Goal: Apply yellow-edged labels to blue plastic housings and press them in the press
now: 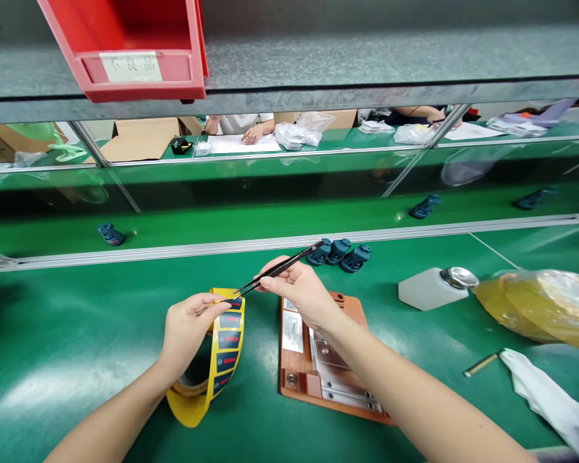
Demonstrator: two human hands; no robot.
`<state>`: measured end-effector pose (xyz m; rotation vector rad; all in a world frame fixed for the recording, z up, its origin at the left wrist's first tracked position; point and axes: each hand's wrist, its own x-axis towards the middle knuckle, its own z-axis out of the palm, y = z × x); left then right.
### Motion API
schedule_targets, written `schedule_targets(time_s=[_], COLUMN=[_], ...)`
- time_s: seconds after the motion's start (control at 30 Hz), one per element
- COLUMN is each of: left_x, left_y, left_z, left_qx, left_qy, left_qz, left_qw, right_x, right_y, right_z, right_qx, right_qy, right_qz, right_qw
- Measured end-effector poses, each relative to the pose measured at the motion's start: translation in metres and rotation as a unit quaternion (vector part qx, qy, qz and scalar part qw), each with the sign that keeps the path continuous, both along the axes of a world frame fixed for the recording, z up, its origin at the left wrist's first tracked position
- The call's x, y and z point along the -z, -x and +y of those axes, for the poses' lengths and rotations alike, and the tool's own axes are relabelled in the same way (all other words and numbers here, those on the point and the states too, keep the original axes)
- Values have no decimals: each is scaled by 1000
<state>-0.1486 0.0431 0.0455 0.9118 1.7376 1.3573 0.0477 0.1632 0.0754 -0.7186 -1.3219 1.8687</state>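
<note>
My left hand [189, 328] is closed around a yellow roll of backing strip [222, 360] that carries several dark blue labels with red lettering. It holds the strip's upper end just above the green table. My right hand [299, 289] pinches black tweezers [282, 265]. Their tips touch the top label on the strip, beside my left thumb. Under my right forearm lies an orange-brown fixture plate [299, 366] with metal inserts and a white sticker.
Three blue plastic parts [338, 253] stand by the aluminium rail behind my hands. More ride the conveyor belt [427, 206]. A white dispenser bottle [431, 287], a yellow plastic bag [540, 305], a white cloth [547, 399] and a small stick lie right. A red bin [130, 48] hangs overhead. Another person's hand [251, 134] rests across the line.
</note>
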Motion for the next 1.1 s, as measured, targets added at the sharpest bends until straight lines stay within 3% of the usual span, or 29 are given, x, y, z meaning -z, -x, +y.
schedule_targets(time_s=[0.4,0.63,0.77,0.9,1.0,1.1], left_x=[-3,-16,-23,-14,-8,-13], left_y=[-3,-13,-19,-30,-37,-42], left_z=[1,5,22,50,67,72], left_qx=[-8,40,124,180,211,236], left_qy=[13,36,87,154,195,243], left_qz=[68,195,361,474,522,577], left_qw=[998,979,920,848,803,744], right_x=[2,-7,-14,-16,-10,1], right_y=[-3,-15,-44,-89,-123,-149], right_z=[-4,-12,-8,3,7,4], right_qx=[-2,17,67,83,72,59], right_qy=[-55,-140,-177,-137,-99,-69], right_qz=[-35,-67,-77,-70,-73,-77], right_qw=[998,988,979,985,990,993])
